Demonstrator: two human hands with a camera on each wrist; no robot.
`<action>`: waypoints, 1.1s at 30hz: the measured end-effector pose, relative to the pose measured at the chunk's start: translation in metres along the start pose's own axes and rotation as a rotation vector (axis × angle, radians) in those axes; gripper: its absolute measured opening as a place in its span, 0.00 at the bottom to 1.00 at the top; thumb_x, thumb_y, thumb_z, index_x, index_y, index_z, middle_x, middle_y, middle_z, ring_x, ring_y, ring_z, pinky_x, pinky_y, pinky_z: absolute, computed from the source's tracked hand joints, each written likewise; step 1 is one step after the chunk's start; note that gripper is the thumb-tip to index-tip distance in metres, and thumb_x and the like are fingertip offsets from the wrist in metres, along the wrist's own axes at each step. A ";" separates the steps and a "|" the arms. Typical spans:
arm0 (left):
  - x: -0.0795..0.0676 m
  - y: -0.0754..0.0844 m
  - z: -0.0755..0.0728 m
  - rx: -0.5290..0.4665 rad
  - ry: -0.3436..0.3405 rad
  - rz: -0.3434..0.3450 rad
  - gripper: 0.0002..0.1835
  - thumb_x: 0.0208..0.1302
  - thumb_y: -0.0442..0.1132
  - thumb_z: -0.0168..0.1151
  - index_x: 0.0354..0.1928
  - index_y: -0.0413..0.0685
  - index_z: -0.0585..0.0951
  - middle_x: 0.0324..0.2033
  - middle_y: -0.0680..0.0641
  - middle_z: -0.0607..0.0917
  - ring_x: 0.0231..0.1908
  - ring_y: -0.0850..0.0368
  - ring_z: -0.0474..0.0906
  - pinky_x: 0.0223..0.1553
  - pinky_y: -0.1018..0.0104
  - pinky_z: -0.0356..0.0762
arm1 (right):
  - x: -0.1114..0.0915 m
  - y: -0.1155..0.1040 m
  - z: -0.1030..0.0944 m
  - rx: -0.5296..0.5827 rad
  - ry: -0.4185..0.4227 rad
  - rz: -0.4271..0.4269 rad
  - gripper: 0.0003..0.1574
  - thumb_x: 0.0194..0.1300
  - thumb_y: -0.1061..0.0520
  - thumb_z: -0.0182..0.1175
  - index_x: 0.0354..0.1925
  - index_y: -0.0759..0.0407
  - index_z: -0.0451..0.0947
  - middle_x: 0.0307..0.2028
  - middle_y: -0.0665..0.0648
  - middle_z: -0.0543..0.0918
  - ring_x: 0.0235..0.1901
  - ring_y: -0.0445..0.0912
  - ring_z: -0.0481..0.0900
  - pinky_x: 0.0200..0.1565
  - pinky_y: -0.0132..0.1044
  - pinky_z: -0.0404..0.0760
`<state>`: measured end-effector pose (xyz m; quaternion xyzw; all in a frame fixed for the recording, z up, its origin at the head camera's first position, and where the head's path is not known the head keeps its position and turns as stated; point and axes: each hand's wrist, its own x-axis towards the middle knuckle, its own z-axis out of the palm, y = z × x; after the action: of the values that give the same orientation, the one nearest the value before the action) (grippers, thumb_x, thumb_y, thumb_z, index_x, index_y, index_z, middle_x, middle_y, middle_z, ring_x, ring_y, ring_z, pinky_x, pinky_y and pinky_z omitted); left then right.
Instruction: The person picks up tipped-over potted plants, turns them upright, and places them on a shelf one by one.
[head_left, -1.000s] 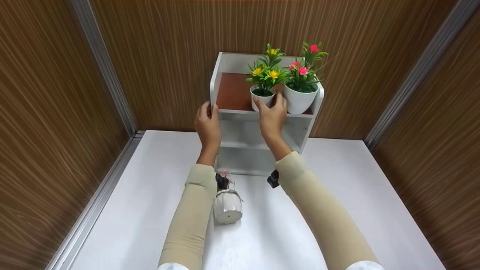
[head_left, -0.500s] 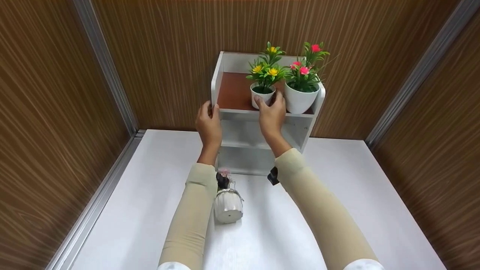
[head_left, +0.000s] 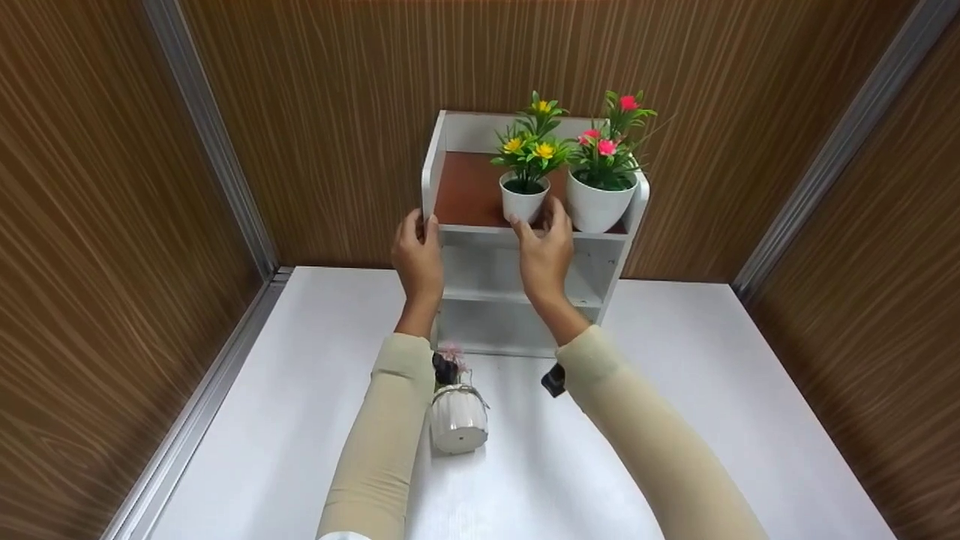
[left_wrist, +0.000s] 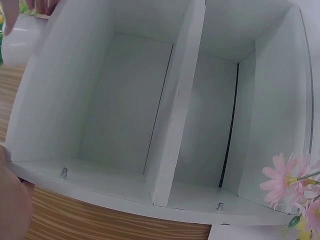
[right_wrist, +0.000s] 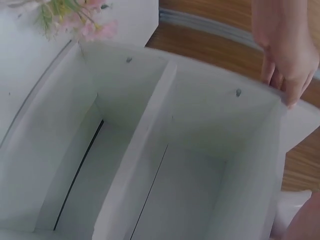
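In the head view, my left hand (head_left: 418,259) grips the left side panel of a white shelf unit (head_left: 521,300), its thumb at the front edge. My right hand (head_left: 546,259) is at the lower part of a small white pot with yellow artificial flowers (head_left: 523,202), thumb low at the front and fingers loosely spread along the right side. That pot stands on the brown top shelf (head_left: 469,187). Just right of it is a larger white pot with pink flowers (head_left: 600,206). The left wrist view shows the small pot (left_wrist: 22,42) between thumb and fingers.
A white ribbed pot with pale pink flowers (head_left: 459,424) lies on its side on the white table (head_left: 517,465), near my left forearm. Below the top shelf are two compartments (left_wrist: 130,100). Wood-patterned walls (head_left: 315,135) surround the table.
My right hand has slid down the small pot and its fingers have loosened. The pot stays on the shelf. My left hand keeps its grip on the side panel; the view has tilted slightly.
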<state>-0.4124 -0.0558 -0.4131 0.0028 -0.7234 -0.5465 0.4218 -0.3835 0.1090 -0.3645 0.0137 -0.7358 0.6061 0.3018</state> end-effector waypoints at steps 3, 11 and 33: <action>-0.003 0.000 0.000 -0.001 0.000 0.009 0.17 0.75 0.42 0.59 0.57 0.38 0.80 0.50 0.41 0.85 0.51 0.51 0.83 0.52 0.60 0.82 | -0.014 0.001 -0.006 0.039 -0.024 -0.026 0.44 0.66 0.55 0.69 0.73 0.65 0.62 0.68 0.64 0.70 0.70 0.51 0.68 0.71 0.38 0.67; -0.004 0.000 0.000 -0.014 -0.010 0.000 0.17 0.75 0.42 0.59 0.57 0.39 0.80 0.49 0.41 0.85 0.50 0.52 0.83 0.52 0.60 0.82 | -0.058 0.005 -0.024 0.066 -0.138 -0.092 0.47 0.65 0.53 0.70 0.73 0.67 0.61 0.64 0.65 0.69 0.69 0.55 0.68 0.71 0.46 0.68; 0.002 0.000 -0.001 -0.028 -0.018 -0.007 0.17 0.75 0.43 0.59 0.58 0.40 0.80 0.50 0.42 0.85 0.51 0.52 0.82 0.52 0.61 0.82 | -0.171 0.093 -0.059 -0.105 -0.346 0.128 0.50 0.65 0.48 0.70 0.73 0.69 0.59 0.66 0.68 0.67 0.69 0.61 0.64 0.69 0.55 0.68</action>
<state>-0.4133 -0.0572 -0.4120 -0.0053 -0.7193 -0.5583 0.4134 -0.2544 0.1279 -0.5207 0.0553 -0.8068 0.5732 0.1318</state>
